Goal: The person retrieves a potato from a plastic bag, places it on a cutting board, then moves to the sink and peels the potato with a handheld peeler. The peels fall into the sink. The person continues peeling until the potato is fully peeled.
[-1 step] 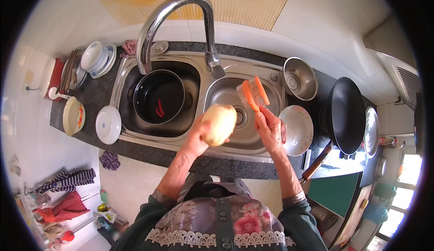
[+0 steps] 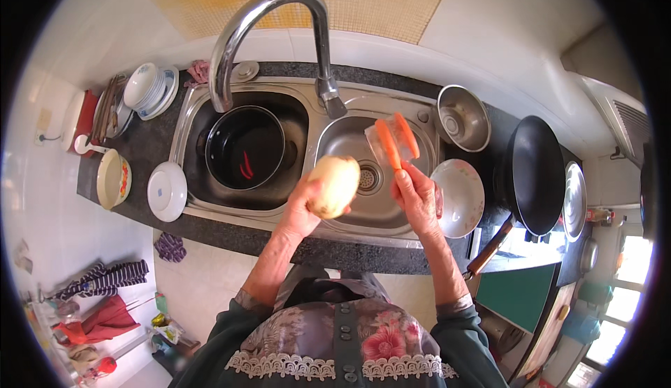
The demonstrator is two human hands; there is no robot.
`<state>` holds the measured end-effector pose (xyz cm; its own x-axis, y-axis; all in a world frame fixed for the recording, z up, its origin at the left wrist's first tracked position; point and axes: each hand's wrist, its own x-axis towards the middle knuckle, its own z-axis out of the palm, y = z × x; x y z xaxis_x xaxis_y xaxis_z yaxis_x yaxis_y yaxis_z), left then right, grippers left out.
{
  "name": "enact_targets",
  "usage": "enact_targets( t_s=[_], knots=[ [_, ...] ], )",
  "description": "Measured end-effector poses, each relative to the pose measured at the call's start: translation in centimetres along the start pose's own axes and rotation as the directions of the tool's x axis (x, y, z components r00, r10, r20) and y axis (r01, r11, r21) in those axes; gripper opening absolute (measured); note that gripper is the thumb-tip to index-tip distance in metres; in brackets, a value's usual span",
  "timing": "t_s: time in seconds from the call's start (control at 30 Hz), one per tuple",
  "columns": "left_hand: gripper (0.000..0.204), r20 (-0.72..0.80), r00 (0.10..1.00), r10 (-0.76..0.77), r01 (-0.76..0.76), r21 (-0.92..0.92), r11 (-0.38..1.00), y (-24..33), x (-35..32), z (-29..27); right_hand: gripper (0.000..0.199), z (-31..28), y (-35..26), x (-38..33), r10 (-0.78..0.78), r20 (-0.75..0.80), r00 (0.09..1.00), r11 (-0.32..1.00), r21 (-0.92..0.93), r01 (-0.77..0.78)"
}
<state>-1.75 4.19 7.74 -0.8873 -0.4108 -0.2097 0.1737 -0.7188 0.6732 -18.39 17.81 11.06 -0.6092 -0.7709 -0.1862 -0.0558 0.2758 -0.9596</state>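
Pale vegetable [image 2: 334, 187] and orange tool [image 2: 388, 143] have drifted slightly apart since the earlier frame; from my remote seat I notice little other change. Nearest me, the left hand [image 2: 300, 205] cups its fingers round the vegetable, above the left edge of the right basin [image 2: 383, 213]. I judge it firm, stiff and fairly weighty, likely slippery if damp, so I'd favour a broad hold round its middle, leaving the upper face bare. The right hand [image 2: 418, 196], over the right basin's right side, has thumb and fingers pinched narrow on the tool's lower end. I expect that tool to be light and rigid, its clear part perhaps brittle; I'd grip it at that same end. Right of the basin I see a floral bowl [image 2: 458, 199]; to its left, a black pot [image 2: 218, 152] with red pieces [image 2: 247, 167] inside. Farther off, a steel bowl [image 2: 447, 105] stands beyond the basin's back right corner.
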Motion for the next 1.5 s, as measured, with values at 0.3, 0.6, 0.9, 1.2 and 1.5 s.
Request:
enact_targets(
  t_s=[0.3,0.6,0.9,1.2,1.5],
  knots=[
    [0.081,0.023,0.988,0.154,-0.154,-0.006,0.988,0.7,-0.8,1.1,0.048,1.0,-0.6,-1.5,0.202,0.303,0.931,0.766,0.544,-0.343],
    [0.079,-0.015,0.99,0.142,-0.143,-0.093,0.985,0.5,-1.0,0.3,0.043,1.5,2.9,0.0,0.188,0.253,0.949,0.723,0.618,-0.308],
    [0.08,0.037,0.988,0.148,-0.14,-0.159,0.977,0.3,-0.5,1.2,0.041,1.8,7.8,1.6,0.232,0.139,0.963,0.949,0.182,-0.256],
    [0.077,0.082,0.978,0.192,-0.181,-0.127,0.975,0.8,0.2,1.8,0.04,2.5,1.1,-0.7,0.168,0.237,0.957,0.865,0.43,-0.259],
    [0.071,0.104,0.964,0.247,-0.266,0.262,0.928,0.8,0.4,1.1,0.041,2.7,0.7,-0.7,0.254,0.201,0.946,0.919,0.255,-0.3]
  ],
)
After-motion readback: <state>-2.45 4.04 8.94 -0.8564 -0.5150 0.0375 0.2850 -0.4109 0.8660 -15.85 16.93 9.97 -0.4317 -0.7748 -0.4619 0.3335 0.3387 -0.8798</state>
